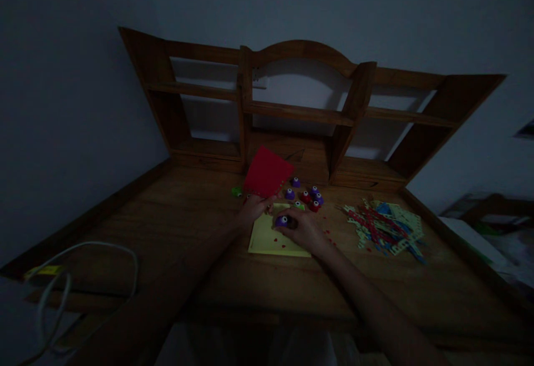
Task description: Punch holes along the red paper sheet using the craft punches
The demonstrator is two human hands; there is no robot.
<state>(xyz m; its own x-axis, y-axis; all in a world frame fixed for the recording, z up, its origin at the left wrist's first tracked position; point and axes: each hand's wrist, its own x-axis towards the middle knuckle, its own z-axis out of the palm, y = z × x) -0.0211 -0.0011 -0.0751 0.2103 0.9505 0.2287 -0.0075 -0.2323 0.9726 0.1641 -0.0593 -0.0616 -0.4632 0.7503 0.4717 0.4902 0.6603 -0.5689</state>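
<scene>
A purple craft punch (281, 221) with a white round top is gripped in my right hand (302, 228), just over a yellow sheet or pad (267, 239). Small red paper hearts (283, 246) lie on the yellow surface. My left hand (253, 210) reaches across the lower edge of a red sheet (269, 171), fingers stretched toward the right; the dim light hides what its fingertips touch. Small holes run along the red sheet's lower right edge. A green punch (298, 205) sits just beyond my right hand.
Several purple and red punches (305, 196) stand behind the yellow sheet, and another green punch (237, 191) lies left. A pile of punched paper strips (386, 227) covers the desk's right. A wooden shelf unit (292, 111) rises behind. A white cable (136, 266) loops at left.
</scene>
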